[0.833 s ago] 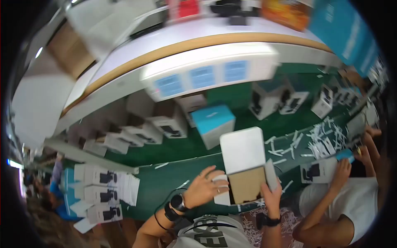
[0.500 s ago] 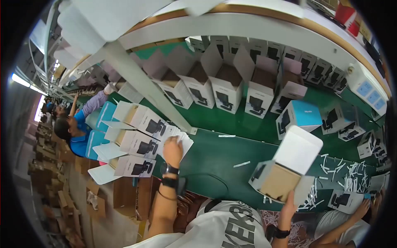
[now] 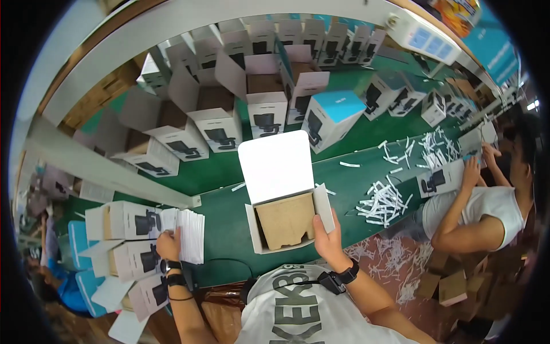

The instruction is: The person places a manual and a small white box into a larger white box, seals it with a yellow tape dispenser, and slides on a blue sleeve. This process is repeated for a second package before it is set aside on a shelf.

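Matte white carton [image 3: 285,195] — brown cardboard insert [image 3: 285,221]

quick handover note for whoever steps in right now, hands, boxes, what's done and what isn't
Left hand: out to the left, resting on the stack of white leaflets beside the flat cartons.
Right hand: gripping the right side flap of the open white box.
Box sits on the green bench, lid up, brown cardboard insert inside.
Done: insert in.
Left: no leaflet in the box, lid not closed.
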`<state>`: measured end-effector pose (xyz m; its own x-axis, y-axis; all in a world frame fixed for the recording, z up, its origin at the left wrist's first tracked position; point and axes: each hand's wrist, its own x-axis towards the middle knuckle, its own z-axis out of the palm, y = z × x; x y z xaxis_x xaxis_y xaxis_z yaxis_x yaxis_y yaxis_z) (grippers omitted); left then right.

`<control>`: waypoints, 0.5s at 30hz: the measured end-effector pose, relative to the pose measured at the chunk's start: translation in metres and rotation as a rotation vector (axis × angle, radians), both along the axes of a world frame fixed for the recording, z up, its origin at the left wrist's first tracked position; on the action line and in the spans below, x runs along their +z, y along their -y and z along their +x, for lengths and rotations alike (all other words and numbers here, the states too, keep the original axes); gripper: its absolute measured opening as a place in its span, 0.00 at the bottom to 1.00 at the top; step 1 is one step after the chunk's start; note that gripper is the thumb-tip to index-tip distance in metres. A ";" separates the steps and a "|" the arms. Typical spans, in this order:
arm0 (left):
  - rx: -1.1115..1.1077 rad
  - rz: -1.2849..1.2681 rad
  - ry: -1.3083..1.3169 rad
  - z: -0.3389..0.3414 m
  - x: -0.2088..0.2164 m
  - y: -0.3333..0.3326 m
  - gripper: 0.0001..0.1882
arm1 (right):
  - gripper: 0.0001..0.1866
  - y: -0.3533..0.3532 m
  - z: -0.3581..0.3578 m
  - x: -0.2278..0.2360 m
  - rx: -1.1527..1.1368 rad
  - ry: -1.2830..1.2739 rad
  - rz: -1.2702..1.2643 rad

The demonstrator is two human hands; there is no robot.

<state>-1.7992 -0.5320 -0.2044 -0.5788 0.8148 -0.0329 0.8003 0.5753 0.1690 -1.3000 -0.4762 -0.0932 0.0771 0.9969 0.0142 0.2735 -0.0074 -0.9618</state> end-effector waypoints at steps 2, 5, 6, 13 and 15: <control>0.018 0.023 0.069 0.002 0.015 0.007 0.10 | 0.20 0.007 0.006 -0.001 -0.029 0.030 0.039; -0.001 0.268 0.192 -0.011 0.009 0.040 0.12 | 0.21 0.008 0.014 0.003 0.025 0.023 0.054; -0.052 0.507 0.288 -0.021 0.006 0.059 0.17 | 0.21 0.005 0.015 0.007 0.078 0.017 0.055; -0.513 1.137 1.778 0.255 0.267 -0.010 0.45 | 0.22 -0.004 0.025 0.003 0.100 0.032 0.126; -0.747 1.032 1.506 0.283 0.259 -0.021 0.49 | 0.23 -0.006 0.027 0.006 0.118 0.108 0.196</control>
<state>-1.5162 -0.5109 0.0545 -0.1306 0.8679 0.4793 -0.2932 -0.4956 0.8176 -1.2731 -0.4701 -0.0871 -0.0520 0.9764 0.2095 0.3625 0.2140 -0.9071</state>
